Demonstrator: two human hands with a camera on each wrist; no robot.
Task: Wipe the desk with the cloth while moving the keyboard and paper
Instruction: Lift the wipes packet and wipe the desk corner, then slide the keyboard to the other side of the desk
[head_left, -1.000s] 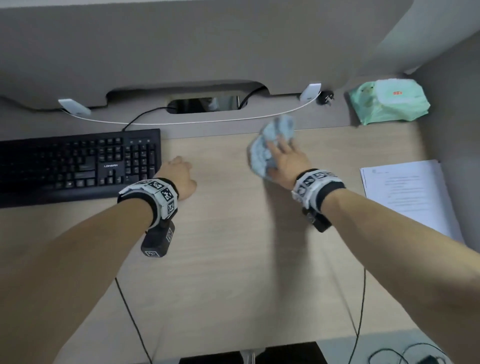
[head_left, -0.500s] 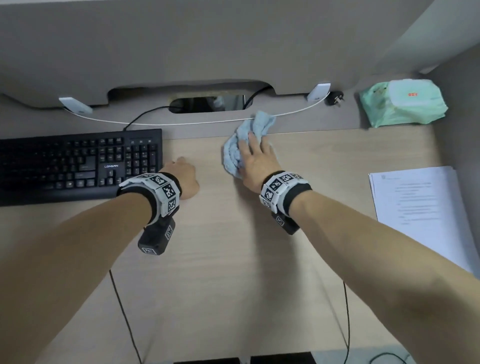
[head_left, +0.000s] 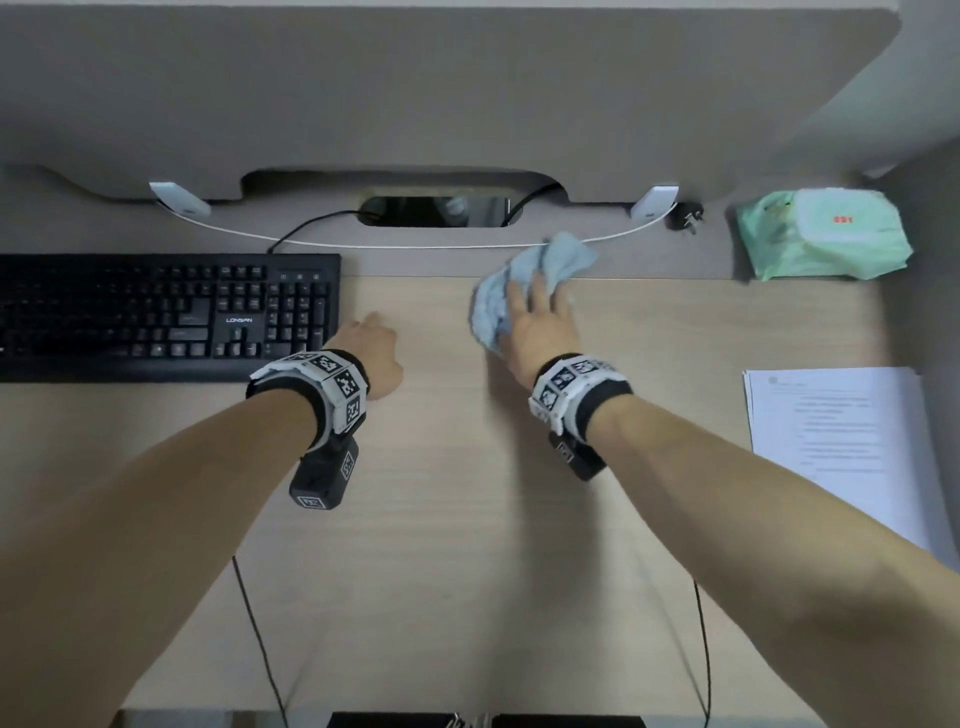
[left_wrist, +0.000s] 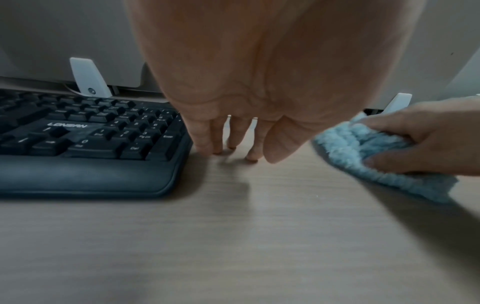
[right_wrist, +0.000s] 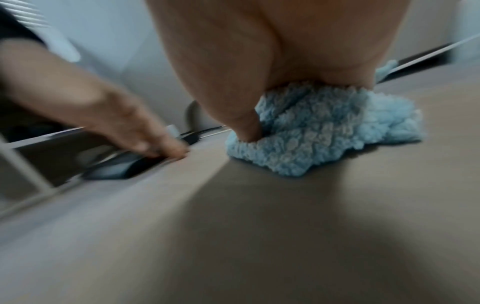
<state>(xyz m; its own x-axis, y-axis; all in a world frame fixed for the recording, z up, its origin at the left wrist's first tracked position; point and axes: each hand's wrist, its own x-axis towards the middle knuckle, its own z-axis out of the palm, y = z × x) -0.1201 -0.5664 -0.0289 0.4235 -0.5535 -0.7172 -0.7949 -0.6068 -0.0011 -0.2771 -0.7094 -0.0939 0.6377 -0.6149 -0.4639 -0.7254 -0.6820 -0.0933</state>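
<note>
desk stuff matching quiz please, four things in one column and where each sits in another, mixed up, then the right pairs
Things:
1. keyboard
2. cloth
3. paper
4. green wipes pack

Places:
A. back right corner of the desk
B. under the right hand, mid desk near the back
C. left side, beside the left hand
D. right edge, nearer the person

Pairs: 1-C, 2-B, 3-D, 4-A
</note>
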